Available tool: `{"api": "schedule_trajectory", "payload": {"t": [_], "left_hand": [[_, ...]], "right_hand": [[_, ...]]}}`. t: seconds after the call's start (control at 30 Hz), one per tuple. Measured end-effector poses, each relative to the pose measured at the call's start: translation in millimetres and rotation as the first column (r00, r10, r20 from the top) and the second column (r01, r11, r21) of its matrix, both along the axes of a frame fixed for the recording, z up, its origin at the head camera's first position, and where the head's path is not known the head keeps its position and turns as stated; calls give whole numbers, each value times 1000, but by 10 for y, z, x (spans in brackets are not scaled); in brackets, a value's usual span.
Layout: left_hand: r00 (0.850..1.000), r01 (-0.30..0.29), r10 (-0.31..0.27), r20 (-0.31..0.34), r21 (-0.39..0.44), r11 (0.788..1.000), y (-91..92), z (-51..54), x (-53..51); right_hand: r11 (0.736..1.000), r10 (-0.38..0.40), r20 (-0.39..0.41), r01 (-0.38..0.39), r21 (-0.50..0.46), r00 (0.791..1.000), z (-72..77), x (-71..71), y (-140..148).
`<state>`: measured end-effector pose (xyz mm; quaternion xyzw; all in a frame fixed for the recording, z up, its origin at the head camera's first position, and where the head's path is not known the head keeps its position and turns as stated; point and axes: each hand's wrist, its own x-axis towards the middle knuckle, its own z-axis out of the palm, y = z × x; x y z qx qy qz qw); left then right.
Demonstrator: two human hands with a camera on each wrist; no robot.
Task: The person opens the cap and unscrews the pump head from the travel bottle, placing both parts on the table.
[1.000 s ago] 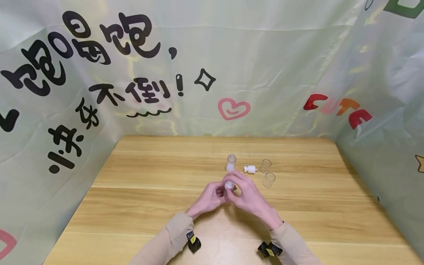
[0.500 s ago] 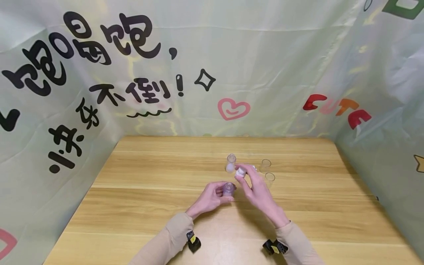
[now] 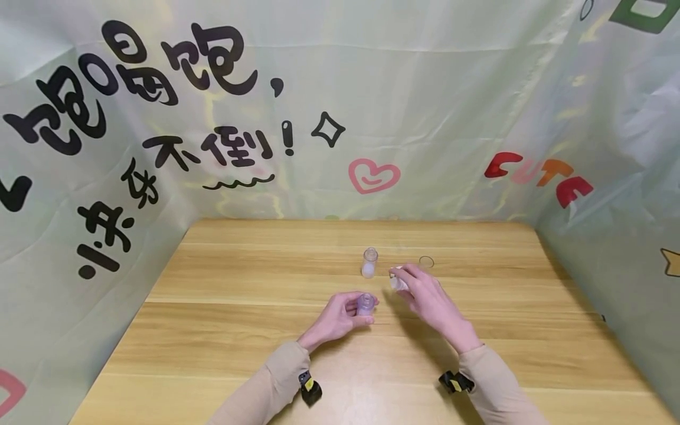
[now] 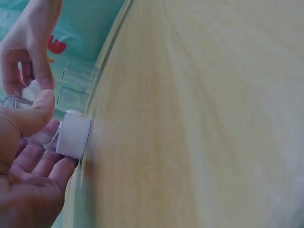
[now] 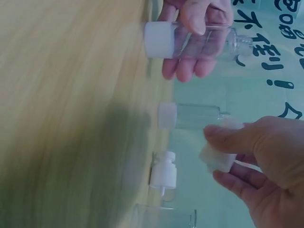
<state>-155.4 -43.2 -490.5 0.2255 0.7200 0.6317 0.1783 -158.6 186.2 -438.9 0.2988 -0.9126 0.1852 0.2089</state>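
My left hand [image 3: 337,319] holds a small clear bottle [image 3: 365,304] upright, thumb on one side and fingers on the other. Its neck is bare, and a white base [image 5: 159,40] shows in the right wrist view. Farther right and back, my right hand [image 3: 432,304] pinches a white pump head [image 5: 221,154] between thumb and fingers, above the table. A second clear bottle [image 3: 369,263] with a white base stands behind. Another white pump head [image 5: 163,175] is on the table, hidden in the head view by my right hand.
Two clear caps [image 4: 78,76] stand at the right, one mostly covered by my right hand in the head view. The wooden table [image 3: 239,283] meets printed fabric walls [image 3: 425,106] at the back and sides.
My right hand has lifted the white pump head off the bottle's neck and carried it right and away from me. My left hand has kept its place with the bottle.
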Motion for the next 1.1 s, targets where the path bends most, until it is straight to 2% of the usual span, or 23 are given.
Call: {"api": "schedule_trajectory", "payload": {"t": [0.17, 0.33, 0.7, 1.1], "left_hand": [[1000, -3, 3, -1, 3, 1000, -1, -2, 3], [1000, -6, 6, 3, -1, 1000, -3, -4, 10], [1000, -18, 18, 5, -12, 1000, -3, 1, 6], [1000, -16, 16, 3, -15, 1000, 0, 3, 0]], "right_hand": [[998, -51, 65, 48, 48, 997, -34, -14, 11], [986, -105, 109, 89, 139, 988, -81, -44, 11], [967, -123, 74, 103, 233, 990, -180, -101, -30], [966, -119, 45, 105, 238, 992, -233, -110, -33]]}}
